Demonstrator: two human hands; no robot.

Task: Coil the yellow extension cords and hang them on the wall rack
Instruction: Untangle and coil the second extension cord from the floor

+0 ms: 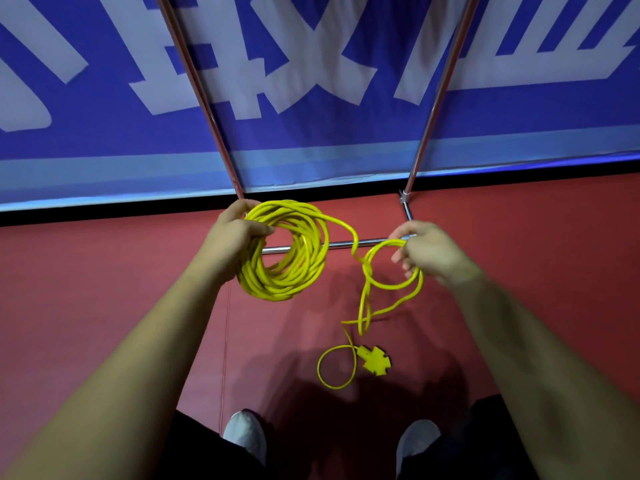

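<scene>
Hands lifted over a red floor [104,271]: the left hand [235,233] grips a thick coil of yellow extension cord [277,289], fingers curled round its strands, while the right hand [427,252] pinches a single loop just to the right. Slack trails down to the cross-shaped socket end [375,360] lying on the floor near two white shoes [244,433]. A metal rack frame [346,243] stands beyond, before a blue banner [311,140].

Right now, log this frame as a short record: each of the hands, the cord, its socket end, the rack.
left hand: grips the wound coil of yellow cord
right hand: pinches a fresh loop, held apart from the coil
socket end: lies on the red floor, slack cord curled beside it
metal frame: behind the hands, no cord hung on it
</scene>
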